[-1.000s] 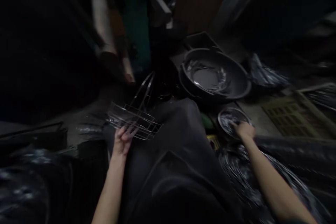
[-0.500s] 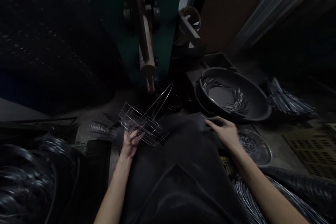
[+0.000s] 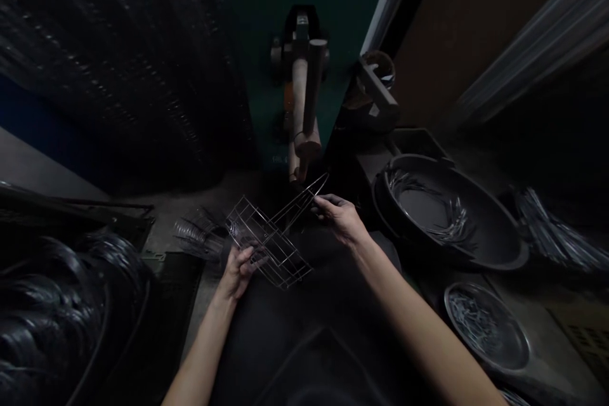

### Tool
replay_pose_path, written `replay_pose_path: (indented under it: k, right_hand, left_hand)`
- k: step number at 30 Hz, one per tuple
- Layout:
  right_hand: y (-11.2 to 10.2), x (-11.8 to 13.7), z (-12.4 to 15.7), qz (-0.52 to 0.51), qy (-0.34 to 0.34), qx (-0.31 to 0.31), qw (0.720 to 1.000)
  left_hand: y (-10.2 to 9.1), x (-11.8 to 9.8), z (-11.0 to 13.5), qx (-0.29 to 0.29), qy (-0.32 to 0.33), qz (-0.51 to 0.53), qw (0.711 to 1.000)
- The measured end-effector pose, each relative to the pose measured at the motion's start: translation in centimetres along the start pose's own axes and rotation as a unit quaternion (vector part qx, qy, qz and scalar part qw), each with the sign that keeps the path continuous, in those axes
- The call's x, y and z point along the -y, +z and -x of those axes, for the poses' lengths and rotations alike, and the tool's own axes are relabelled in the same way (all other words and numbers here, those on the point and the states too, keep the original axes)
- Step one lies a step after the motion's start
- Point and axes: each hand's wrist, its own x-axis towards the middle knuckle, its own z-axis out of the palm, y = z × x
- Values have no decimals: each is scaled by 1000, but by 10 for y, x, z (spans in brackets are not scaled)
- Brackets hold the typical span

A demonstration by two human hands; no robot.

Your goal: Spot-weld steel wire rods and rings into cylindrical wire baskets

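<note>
A wire grill basket [image 3: 280, 247] with a long looped handle is tilted over my lap, its handle pointing up and to the right. My left hand [image 3: 240, 271] is closed around the basket's near left side, thumb on top of the wires. My right hand [image 3: 340, 216] is beside the handle, thumb and fingers pinched together at its wires. Whether the fingertips grip the handle itself or a thin piece of wire is too dark and small to tell. A dark apron [image 3: 295, 330] covers my lap under the basket.
A machine with a rounded bar [image 3: 307, 101] juts out ahead, close above the handle's end. At right are a large dark pan [image 3: 495, 222] of wire pieces, a clear bowl [image 3: 518, 342] of short bits, and a wire bundle [image 3: 561, 235]. Coiled wires [image 3: 52, 304] lie at left.
My right hand has moved left from beside the pan to the basket's handle. My left hand still holds the basket, little changed. The camera view has shifted, so the surroundings appear farther right.
</note>
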Motion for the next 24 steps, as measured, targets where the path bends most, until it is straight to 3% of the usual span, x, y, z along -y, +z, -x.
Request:
replay_pose_path:
  k: [24]
  right_hand:
    - [22, 9, -10, -29, 45, 6, 999]
  left_hand:
    - [8, -26, -7, -9, -48, 30, 998]
